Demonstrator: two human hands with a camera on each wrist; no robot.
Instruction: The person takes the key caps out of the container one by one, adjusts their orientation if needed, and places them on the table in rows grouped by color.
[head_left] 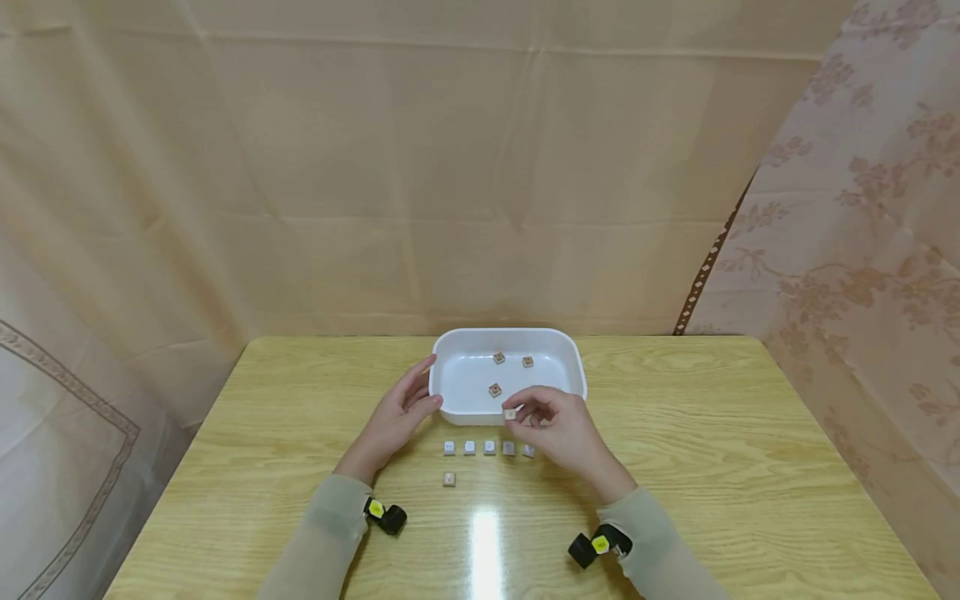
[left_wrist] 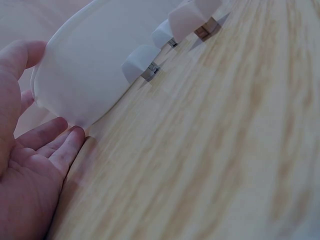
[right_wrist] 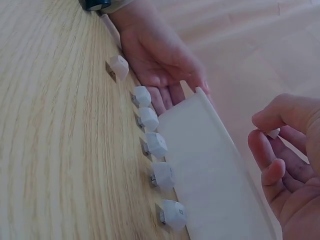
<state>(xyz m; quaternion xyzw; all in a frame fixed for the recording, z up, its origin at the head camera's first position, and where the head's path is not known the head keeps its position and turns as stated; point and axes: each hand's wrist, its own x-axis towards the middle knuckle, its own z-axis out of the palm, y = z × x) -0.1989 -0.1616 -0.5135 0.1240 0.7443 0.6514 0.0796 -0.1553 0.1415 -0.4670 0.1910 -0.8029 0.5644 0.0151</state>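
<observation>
My right hand (head_left: 555, 425) pinches a small pale keycap (head_left: 510, 414) between thumb and fingertips, just over the front rim of a white plastic tub (head_left: 465, 419). In the right wrist view, the fingers mostly hide this keycap (right_wrist: 273, 133). My left hand (head_left: 393, 421) rests at the tub's left end, its thumb and fingertips touching the rim and outer wall with the fingers loosely extended. Inside the tub lie 3 visible brownish keycaps (head_left: 495, 390). In front of it stands a row of several white keycaps (head_left: 469, 447), the rightmost partly behind my right hand.
One beige keycap (head_left: 449, 479) sits alone nearer me, below the row's left end. Everything stands on a wood-grain table (head_left: 675, 433). Behind the table hangs a beige curtain (head_left: 450, 167), with a floral cloth (head_left: 862, 250) on the right.
</observation>
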